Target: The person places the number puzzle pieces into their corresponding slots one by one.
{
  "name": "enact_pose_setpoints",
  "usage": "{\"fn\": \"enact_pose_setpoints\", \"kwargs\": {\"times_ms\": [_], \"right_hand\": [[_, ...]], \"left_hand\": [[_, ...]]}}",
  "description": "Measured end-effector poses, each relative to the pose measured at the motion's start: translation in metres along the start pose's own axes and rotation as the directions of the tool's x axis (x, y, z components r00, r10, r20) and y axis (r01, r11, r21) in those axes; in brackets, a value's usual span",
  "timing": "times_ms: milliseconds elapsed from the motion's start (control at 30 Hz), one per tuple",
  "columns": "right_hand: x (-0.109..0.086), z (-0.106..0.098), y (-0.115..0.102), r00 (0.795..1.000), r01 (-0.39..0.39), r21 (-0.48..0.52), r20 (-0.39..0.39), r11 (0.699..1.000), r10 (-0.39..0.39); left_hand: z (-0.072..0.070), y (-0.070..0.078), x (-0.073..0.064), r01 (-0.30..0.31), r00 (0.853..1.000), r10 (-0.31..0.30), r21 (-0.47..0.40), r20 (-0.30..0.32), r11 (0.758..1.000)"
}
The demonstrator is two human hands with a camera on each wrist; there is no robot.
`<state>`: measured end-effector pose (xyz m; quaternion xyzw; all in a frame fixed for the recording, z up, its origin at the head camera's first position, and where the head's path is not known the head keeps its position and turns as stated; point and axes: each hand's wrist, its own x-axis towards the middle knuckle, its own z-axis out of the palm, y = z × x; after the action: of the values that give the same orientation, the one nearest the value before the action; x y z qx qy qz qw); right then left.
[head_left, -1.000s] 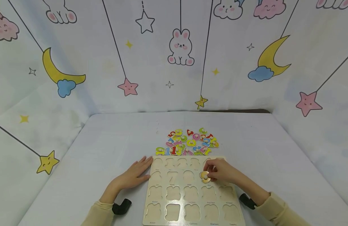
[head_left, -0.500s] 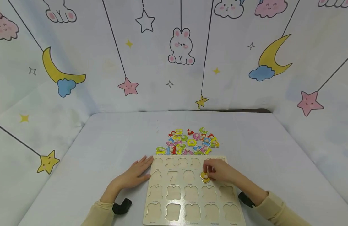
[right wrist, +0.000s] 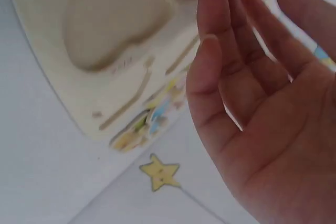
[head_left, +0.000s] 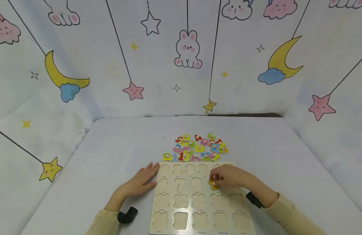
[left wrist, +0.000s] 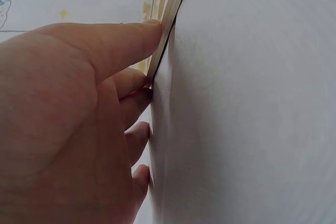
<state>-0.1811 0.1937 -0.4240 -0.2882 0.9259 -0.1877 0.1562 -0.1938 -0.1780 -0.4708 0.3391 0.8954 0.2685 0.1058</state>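
While L hand [head_left: 139, 179] touches bd [head_left: 189, 204] edge, R's [head_left: 230, 176] inboard.

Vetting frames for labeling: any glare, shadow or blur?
Head: glare on the number puzzle board, around lower second-column slots; left wrist: dim, shadow on the white tablecloth beside the left hand; right wrist: number pieces blurred, digits unreadable.

Cartoon-patterned white walls [head_left: 160, 62] around a white tabletop [head_left: 125, 140]
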Motion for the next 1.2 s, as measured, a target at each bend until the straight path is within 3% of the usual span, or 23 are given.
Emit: {"fn": "enact_pose_setpoints", "kwargs": {"times_ms": [67, 133, 233, 367, 667, 833, 1033, 1200], "right_hand": [[0.004, -0.007, 0.009, 0.999, 0.019, 0.052, 0.024, 0.998, -0.02], [0.01, -0.013, 0.018, 1.0, 0.022, 0.088, 0.001, 0.996, -0.022], [0.021, -0.019, 0.031, 0.994, 0.022, 0.077, -0.109, 0.997, -0.014], [0.034, -0.02, 0.042, 0.973, 0.025, -0.016, -0.228, 1.0, -0.028], [0.043, -0.016, 0.049, 0.987, -0.029, -0.158, -0.162, 0.987, 0.003], [0.042, -0.015, 0.048, 0.981, -0.018, -0.224, -0.19, 0.974, -0.026], [0.043, -0.016, 0.046, 0.98, -0.056, -0.272, -0.197, 0.961, 0.001], [0.041, -0.014, 0.046, 0.971, -0.033, -0.379, -0.233, 0.925, -0.061]], "left_hand": [[0.001, 0.0, 0.0, 0.005, 1.0, -0.005, -0.003, 0.003, 1.0], [0.002, -0.001, 0.001, 0.011, 1.0, -0.011, -0.005, 0.007, 1.0], [0.002, -0.002, 0.0, 0.013, 1.0, -0.013, -0.015, 0.009, 1.0], [0.003, -0.003, -0.001, 0.002, 1.0, -0.002, -0.036, 0.005, 0.999], [0.008, -0.003, 0.001, 0.011, 1.0, -0.011, -0.017, 0.021, 1.0], [0.005, 0.0, 0.0, 0.006, 1.0, -0.005, -0.027, 0.01, 1.0], [0.002, 0.0, 0.0, 0.001, 1.0, -0.001, -0.023, 0.01, 1.0], [0.002, -0.001, 0.0, -0.002, 1.0, 0.002, -0.025, 0.006, 1.0]]}}
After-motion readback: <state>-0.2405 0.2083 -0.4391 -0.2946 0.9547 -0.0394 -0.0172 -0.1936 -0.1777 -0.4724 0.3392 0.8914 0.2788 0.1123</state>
